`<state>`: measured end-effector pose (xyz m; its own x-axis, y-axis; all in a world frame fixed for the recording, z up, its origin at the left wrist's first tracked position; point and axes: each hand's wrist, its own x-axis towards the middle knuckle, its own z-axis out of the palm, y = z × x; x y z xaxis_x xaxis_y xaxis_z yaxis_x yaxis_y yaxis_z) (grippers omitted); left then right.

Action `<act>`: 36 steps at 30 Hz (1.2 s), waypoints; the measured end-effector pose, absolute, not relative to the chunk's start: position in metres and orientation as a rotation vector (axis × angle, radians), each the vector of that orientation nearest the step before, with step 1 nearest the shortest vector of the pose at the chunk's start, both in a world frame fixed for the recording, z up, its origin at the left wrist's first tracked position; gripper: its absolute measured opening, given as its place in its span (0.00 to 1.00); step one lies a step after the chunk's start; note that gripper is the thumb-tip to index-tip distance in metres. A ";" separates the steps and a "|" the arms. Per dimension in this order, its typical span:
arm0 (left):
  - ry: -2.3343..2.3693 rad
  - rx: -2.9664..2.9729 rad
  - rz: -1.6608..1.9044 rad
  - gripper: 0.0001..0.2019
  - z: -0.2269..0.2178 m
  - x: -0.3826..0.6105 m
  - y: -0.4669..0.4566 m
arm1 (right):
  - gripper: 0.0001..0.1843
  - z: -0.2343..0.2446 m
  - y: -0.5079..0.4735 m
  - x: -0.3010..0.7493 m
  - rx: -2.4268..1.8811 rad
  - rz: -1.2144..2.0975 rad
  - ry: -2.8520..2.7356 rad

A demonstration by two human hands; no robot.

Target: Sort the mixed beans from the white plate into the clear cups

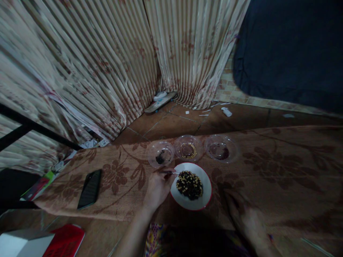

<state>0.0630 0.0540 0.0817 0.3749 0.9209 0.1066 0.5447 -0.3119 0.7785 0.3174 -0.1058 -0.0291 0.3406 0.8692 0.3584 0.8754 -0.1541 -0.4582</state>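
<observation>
Obscuring the right hand (242, 212) in blur and shadow, leaving finger spread and any hold impossible to tell. Showing beans (189, 186) heaped dark and yellow in a white, red-rimmed bowl (207, 189), just right of the left hand (159, 187). Pinching tweezers (172, 172) between left fingers (168, 180), partly hiding them, pointing pale tips over the rim.

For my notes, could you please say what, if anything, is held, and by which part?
The left hand holds a slim tool by its dark part; for the right hand, I cannot tell.
</observation>
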 end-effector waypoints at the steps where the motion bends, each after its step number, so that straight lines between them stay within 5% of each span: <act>1: 1.275 1.998 0.712 0.07 0.080 0.062 0.050 | 0.19 -0.028 -0.106 0.317 -2.011 -0.008 -1.518; 36: 1.449 2.052 0.613 0.08 0.065 0.056 0.042 | 0.19 -0.036 -0.108 0.322 -2.029 0.046 -1.555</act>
